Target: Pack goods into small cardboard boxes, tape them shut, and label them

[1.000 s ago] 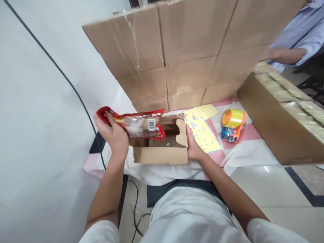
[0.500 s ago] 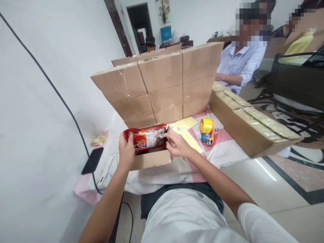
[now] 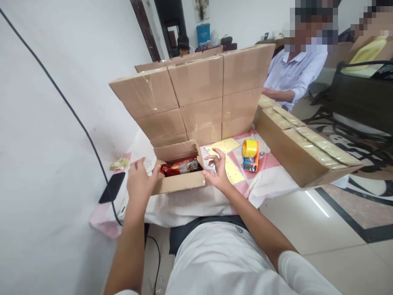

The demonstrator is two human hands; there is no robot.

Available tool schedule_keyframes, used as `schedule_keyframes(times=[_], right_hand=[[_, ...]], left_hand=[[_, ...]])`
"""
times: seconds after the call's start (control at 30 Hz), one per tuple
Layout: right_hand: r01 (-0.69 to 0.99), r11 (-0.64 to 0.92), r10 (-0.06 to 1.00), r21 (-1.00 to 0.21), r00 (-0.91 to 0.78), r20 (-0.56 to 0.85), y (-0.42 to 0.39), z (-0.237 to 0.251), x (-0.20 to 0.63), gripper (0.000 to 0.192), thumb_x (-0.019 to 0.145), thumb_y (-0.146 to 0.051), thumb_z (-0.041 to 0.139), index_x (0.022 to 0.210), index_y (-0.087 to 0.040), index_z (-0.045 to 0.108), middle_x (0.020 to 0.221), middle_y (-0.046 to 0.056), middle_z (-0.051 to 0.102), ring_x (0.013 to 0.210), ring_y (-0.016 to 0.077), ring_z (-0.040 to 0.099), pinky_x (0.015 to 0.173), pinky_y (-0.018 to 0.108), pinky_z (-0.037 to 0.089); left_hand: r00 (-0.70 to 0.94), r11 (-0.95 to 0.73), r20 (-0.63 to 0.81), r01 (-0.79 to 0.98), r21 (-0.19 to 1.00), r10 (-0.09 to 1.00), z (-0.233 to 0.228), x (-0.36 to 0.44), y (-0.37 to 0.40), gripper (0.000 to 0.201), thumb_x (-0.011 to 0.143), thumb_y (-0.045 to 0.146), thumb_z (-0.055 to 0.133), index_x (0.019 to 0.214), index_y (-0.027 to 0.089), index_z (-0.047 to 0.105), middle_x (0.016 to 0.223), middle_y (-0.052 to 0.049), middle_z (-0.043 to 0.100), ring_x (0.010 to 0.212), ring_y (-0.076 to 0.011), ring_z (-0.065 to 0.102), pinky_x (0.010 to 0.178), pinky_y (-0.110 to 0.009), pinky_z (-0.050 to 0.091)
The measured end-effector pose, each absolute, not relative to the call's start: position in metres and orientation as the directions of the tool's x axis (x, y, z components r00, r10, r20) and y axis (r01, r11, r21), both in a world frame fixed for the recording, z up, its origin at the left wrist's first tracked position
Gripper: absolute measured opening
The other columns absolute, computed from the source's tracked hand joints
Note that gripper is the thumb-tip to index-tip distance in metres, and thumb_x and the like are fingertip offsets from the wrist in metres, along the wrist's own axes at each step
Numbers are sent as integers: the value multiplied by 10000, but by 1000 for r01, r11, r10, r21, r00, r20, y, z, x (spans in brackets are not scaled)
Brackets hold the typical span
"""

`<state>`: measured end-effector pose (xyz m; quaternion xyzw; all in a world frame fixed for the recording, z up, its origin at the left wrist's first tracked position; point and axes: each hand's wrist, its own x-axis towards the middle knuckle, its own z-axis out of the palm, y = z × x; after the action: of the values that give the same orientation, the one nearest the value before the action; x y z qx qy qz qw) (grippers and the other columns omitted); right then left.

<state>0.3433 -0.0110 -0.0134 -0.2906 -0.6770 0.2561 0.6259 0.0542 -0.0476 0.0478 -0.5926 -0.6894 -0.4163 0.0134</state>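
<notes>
With both hands spread open at the box (image 3: 179, 183), left hand (image 3: 139, 180) on its left end, right hand (image 3: 216, 174) on its right, the packet (image 3: 181, 166) lies inside. Box sits at the table's near edge; a shove could tip it off. Tape gun (image 3: 250, 155) right, stacked cartons (image 3: 196, 94) behind limit room.

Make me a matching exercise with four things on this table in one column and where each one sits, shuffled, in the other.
1. red snack packet
2. yellow tape dispenser
3. black phone
4. yellow sticker sheet

A. at the table's left edge
B. inside the small open cardboard box
C. just beyond the right hand
D. right of the sticker sheet

Pairs: 1-B, 2-D, 3-A, 4-C
</notes>
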Motion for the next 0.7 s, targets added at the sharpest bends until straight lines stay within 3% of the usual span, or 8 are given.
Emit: schedule_keyframes(times=[0.07, 0.13, 0.23, 0.3, 0.37, 0.47, 0.57, 0.7], right_hand=[[109, 704, 709, -702, -169, 685, -12, -15, 348, 632, 991, -514, 521, 1520, -268, 275, 1442, 168, 503, 1281, 304, 561, 1022, 509, 505], [163, 720, 687, -674, -305, 660, -11, -14, 352, 491, 1037, -490, 430, 1466, -251, 418, 1287, 136, 647, 1366, 320, 488, 1148, 574, 402], [232, 758, 646, -610, -396, 653, -7, -7, 355, 393, 1046, -444, 433, 1358, -244, 562, 1158, 109, 713, 1337, 331, 468, 1143, 591, 384], [255, 761, 644, -596, -398, 653, -2, 0, 355, 357, 1045, -385, 446, 1343, -240, 578, 1119, 96, 724, 1280, 324, 485, 1111, 585, 408], [273, 753, 656, -599, -385, 649, 1, 6, 353, 349, 1032, -333, 474, 1352, -237, 572, 1084, 89, 726, 1241, 319, 497, 1096, 580, 422], [295, 741, 670, -603, -388, 633, 3, 10, 351, 368, 995, -285, 528, 1357, -232, 576, 1064, 94, 713, 1226, 321, 493, 1074, 571, 448], [290, 750, 659, -594, -400, 637, 3, 10, 349, 367, 963, -231, 533, 1323, -230, 601, 1041, 92, 703, 1206, 321, 479, 1064, 560, 459], [300, 764, 644, -572, -410, 646, 3, 7, 348, 376, 924, -162, 512, 1269, -230, 643, 1034, 83, 707, 1196, 309, 483, 1064, 533, 464]], left_hand=[[-264, -153, 429, 674, 723, 864, 34, 42, -59, 805, 848, 589, 707, 1508, 209, 446, 1361, -219, 651, 1281, -362, 628, 1092, -548, 481], [-39, -323, 418, 572, 754, 908, 18, 34, -70, 940, 844, 603, 727, 1598, 230, 307, 1408, -210, 640, 1351, -342, 604, 1142, -537, 461], [217, -484, 475, 670, 563, 853, 4, 30, -82, 1043, 738, 543, 866, 1597, 257, 350, 1570, -207, 506, 1486, -377, 474, 1220, -558, 390], [303, -527, 490, 738, 421, 817, 4, 29, -85, 951, 761, 490, 861, 1571, 261, 420, 1633, -194, 430, 1528, -385, 411, 1237, -563, 368], [372, -562, 478, 747, 354, 795, 10, 25, -82, 836, 806, 480, 818, 1540, 260, 485, 1624, -175, 452, 1527, -379, 411, 1242, -557, 359], [427, -588, 433, 722, 366, 794, 26, 18, -69, 564, 877, 530, 706, 1380, 278, 661, 1457, -128, 641, 1426, -365, 520, 1201, -545, 386], [462, -564, 336, 748, 350, 821, 44, 18, -46, 326, 953, 519, 565, 1014, 308, 806, 1086, -83, 796, 1169, -329, 641, 1073, -511, 440], [649, -665, 150, 713, 222, 746, 63, 35, -15, 410, 876, 620, 638, 660, 285, 733, 684, -92, 702, 842, -282, 607, 888, -426, 462]])
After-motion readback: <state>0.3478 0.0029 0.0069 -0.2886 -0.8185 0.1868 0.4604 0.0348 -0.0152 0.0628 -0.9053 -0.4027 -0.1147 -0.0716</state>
